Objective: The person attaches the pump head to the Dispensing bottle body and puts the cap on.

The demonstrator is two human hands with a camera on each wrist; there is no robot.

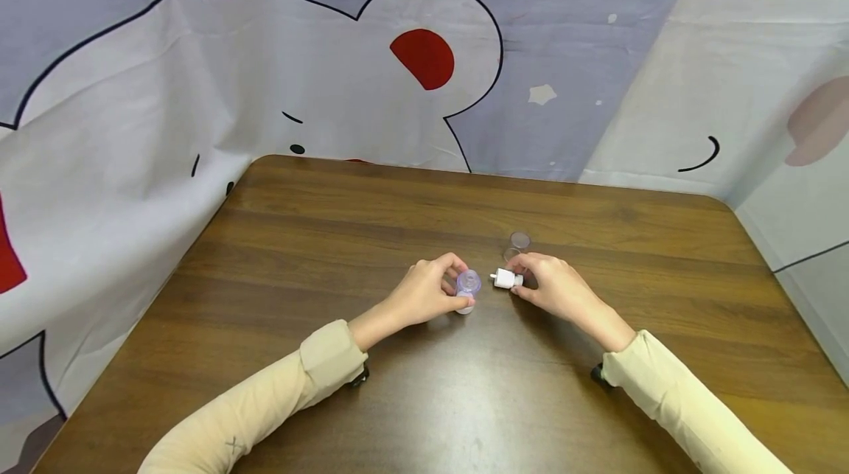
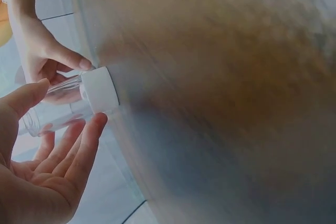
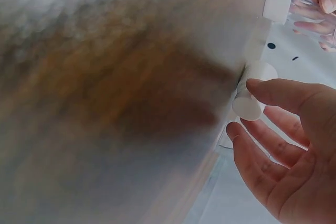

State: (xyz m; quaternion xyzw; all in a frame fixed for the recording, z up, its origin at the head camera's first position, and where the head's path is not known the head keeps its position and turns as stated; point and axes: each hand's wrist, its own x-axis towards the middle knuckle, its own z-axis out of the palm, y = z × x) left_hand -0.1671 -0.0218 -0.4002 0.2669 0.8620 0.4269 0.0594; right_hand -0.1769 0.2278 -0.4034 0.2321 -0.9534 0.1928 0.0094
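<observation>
My left hand (image 1: pixel 427 290) holds a small clear bottle (image 1: pixel 469 281) with a white base, thumb on the near side and fingers behind. The bottle stands upright on the brown wooden table (image 1: pixel 371 223). In the left wrist view, its clear wall and white base (image 2: pixel 101 90) show between thumb and fingers. To the right, my right hand (image 1: pixel 553 286) pinches a small white pump-like piece (image 1: pixel 505 279) with a thin nozzle that points left. It lies sideways close to the tabletop. In the right wrist view, the thumb rests on this white cylinder (image 3: pixel 248 103).
A clear, see-through cylindrical piece (image 1: pixel 520 241) stands just behind my right fingers, partly covered by them. A printed cloth (image 1: pixel 298 76) with cartoon shapes hangs behind the table's far edge and along its left side.
</observation>
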